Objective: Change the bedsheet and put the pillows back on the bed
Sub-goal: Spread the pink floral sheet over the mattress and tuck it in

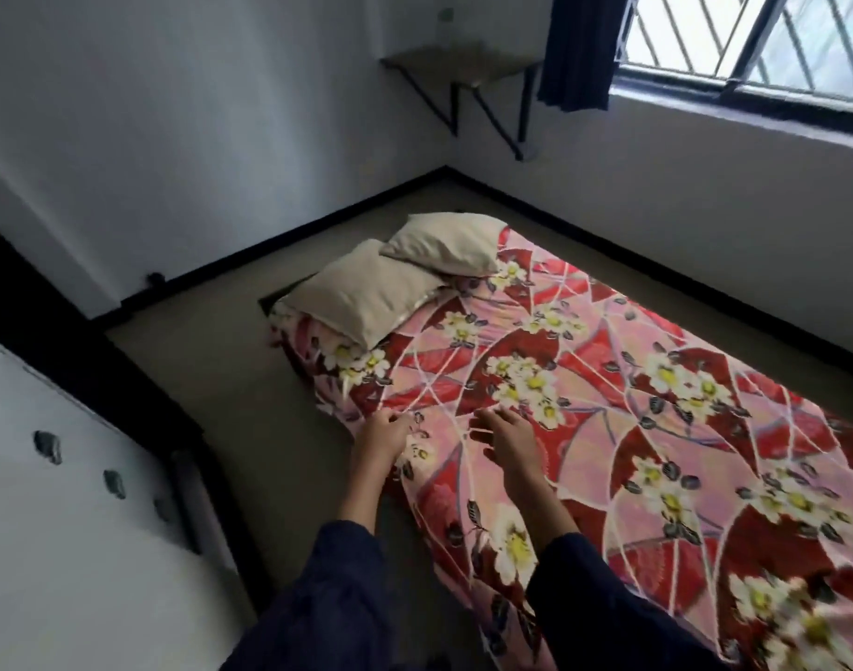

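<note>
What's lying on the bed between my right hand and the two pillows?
Nothing but bare floral bedsheet. In the head view, no object lies on the stretch between the right hand and the pillows.

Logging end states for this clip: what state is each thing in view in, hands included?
floral bedsheet, spread out flat, lightly wrinkled
far pillow, lying at the bedsheet's far end, overlapping the near pillow
near pillow, lying at the same end
left hand, at the bedsheet's edge, grip unclear
right hand, open, fingers spread over the bedsheet
curtain, drawn to one side
</note>
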